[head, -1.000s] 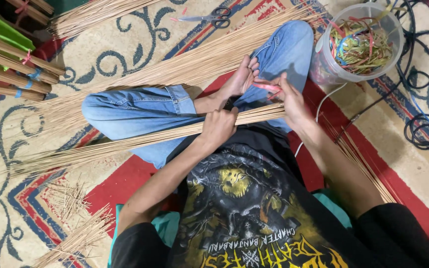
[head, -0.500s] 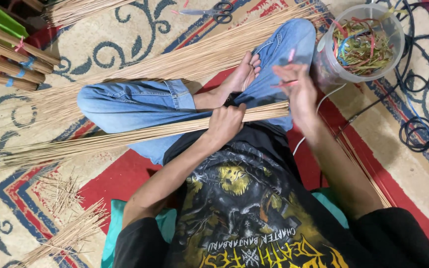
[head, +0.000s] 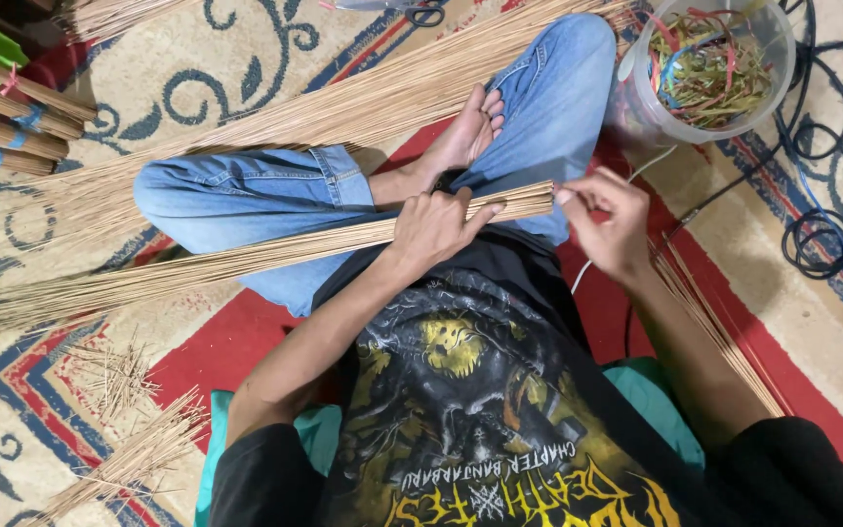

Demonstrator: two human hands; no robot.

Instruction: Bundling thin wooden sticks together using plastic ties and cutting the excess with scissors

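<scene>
The right hand [head: 612,220] has dropped from the tub to the stick bundle [head: 275,252], fingertips pinched at its cut end, centre frame. Left hand [head: 433,226] wraps it tight across the lap. Upper right, a clear plastic tub [head: 636,107] of coloured bands; patterned rug [head: 148,88] beneath.

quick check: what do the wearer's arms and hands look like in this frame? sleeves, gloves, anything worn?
Both hands bare: left hand, right hand. No gloves, rings, watch or bands visible. Forearms uncovered; short black sleeves of a black T-shirt with a yellow graphic print end near the elbows.
</scene>
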